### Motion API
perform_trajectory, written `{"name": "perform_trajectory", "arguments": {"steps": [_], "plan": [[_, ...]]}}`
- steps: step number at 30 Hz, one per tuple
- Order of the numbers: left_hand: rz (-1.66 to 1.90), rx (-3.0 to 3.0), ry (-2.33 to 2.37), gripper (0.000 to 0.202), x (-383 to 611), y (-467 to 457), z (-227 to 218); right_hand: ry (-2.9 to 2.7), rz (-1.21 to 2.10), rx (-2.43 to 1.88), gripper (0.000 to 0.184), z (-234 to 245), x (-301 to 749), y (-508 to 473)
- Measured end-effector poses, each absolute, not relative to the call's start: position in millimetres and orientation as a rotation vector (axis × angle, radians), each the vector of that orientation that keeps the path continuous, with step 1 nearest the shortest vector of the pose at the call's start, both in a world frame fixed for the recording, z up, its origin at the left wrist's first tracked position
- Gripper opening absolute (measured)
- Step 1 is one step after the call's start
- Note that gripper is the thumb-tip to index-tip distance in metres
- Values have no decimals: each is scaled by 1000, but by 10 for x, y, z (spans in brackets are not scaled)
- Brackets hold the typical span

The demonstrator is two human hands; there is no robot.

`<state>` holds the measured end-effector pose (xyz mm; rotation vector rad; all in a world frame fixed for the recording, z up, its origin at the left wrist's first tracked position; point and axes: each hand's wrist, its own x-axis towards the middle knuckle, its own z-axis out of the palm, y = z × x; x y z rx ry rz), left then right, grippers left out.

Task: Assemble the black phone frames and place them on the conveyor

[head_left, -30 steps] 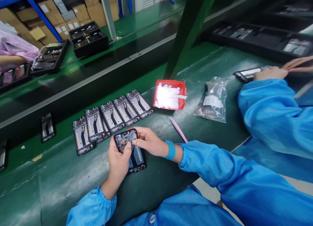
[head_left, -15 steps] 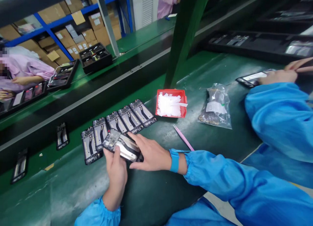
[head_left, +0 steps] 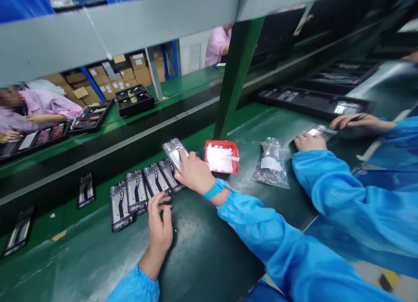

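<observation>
My right hand [head_left: 197, 173] is closed on an opened smartphone body [head_left: 173, 150], thumb and fingers on its lower end. The phone body is tilted at the right end of a row of similar ones, partly covering them. In that row, phone bodies lie side by side, such as the leftmost one [head_left: 121, 206] and another one [head_left: 156, 180], each with a black flex cable across a grey plate. My left hand [head_left: 160, 223] is empty, fingers apart and slightly curled, just in front of the row. Whether the held phone body touches the bench is unclear.
A red tray [head_left: 235, 166] of white paper strips stands right of my right hand. Beyond it lies a clear bag [head_left: 271, 164] of small parts. A green post [head_left: 233, 84] rises behind. At right, a co-worker's hands [head_left: 310, 141] work on another phone. Two phone bodies lie at far left.
My left hand has let go of the phone body that both hands held. My right hand has moved up and away to the row's right end. The view has tilted upward.
</observation>
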<state>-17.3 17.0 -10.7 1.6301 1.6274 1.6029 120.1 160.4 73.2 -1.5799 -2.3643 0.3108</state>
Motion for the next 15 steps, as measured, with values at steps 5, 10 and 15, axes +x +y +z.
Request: {"name": "perform_trajectory", "arguments": {"steps": [5,10,15], "plan": [[1511,1742,1575,29,-113,130,-109,-2398,146,-1800,75,554,1000,1838],[1448,1800,1542,26,-58,112,-114,-2429,45,-1885,68,337,1014,1873],[1446,1872,1569,32,-39,81,-66,-2483,28,-1832,58,286,1093,1781]]}}
